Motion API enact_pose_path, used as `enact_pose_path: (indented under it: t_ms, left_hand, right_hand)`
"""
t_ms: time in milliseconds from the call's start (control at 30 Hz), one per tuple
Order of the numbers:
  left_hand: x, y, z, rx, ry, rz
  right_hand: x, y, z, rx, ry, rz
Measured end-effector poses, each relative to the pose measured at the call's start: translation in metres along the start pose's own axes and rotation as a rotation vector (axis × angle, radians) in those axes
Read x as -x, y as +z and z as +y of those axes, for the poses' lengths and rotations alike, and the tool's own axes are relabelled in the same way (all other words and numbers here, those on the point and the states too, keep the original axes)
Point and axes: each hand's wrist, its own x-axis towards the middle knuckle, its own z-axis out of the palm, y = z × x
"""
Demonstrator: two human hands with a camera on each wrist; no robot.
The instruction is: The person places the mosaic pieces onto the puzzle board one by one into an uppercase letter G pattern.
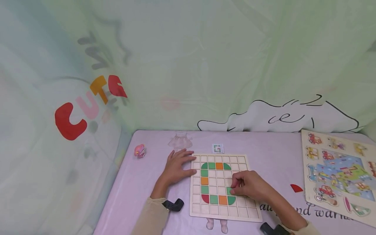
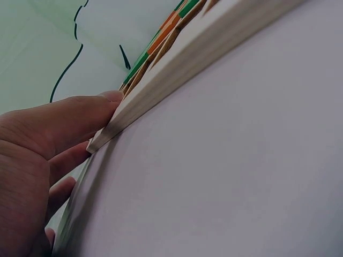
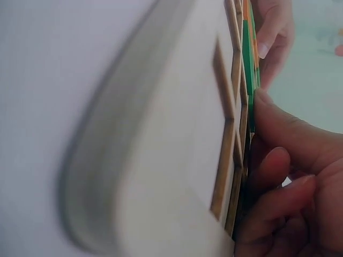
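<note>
A square wooden grid board (image 1: pixel 240 213) lies on the table, with green, orange and red tiles set in a ring in its cells. My left hand (image 1: pixel 176 167) rests at the board's upper left edge, fingers spread; in the left wrist view its thumb (image 2: pixel 80 115) touches the board's rim. Over the right side of the ring, my right hand (image 1: pixel 248 186) has curled fingers and its thumb tip on a green square tile (image 1: pixel 229 190). That tile sits in a cell above a green rounded corner tile (image 1: pixel 231 200). A red rounded corner tile (image 1: pixel 205 198) fills the lower left corner.
A small printed pattern card (image 1: pixel 218 148) lies behind the board. To the right are a loose red quarter-round tile (image 1: pixel 296 188) and a large vehicle picture puzzle (image 1: pixel 308 192). A small pink toy figure (image 1: pixel 140 150) stands at the back left. Curtains hang behind the table.
</note>
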Motion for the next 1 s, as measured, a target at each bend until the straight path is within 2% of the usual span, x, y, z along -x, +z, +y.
enact_pose_path:
  t_ms: [167,267,567,833,1000]
  left_hand:
    - [0.0,0.0,0.001,0.014,0.006,0.006]
    - [0.0,0.0,0.001,0.007,0.011,0.009]
    - [0.001,0.0,0.0,-0.001,0.008,0.003]
    - [0.0,0.001,0.0,-0.011,0.0,0.005]
    - [-0.001,0.003,-0.002,-0.012,-0.005,0.004]
  right_hand:
    - [0.005,-0.005,0.001,-0.017,-0.001,-0.015]
    - [0.009,-0.011,0.005,-0.015,0.028,-0.02]
    - [0.03,-0.041,0.025,0.04,0.08,0.006]
    - [0.052,-0.064,0.048,0.043,0.085,-0.119]
    - [0.062,-0.07,0.061,0.082,0.126,-0.148]
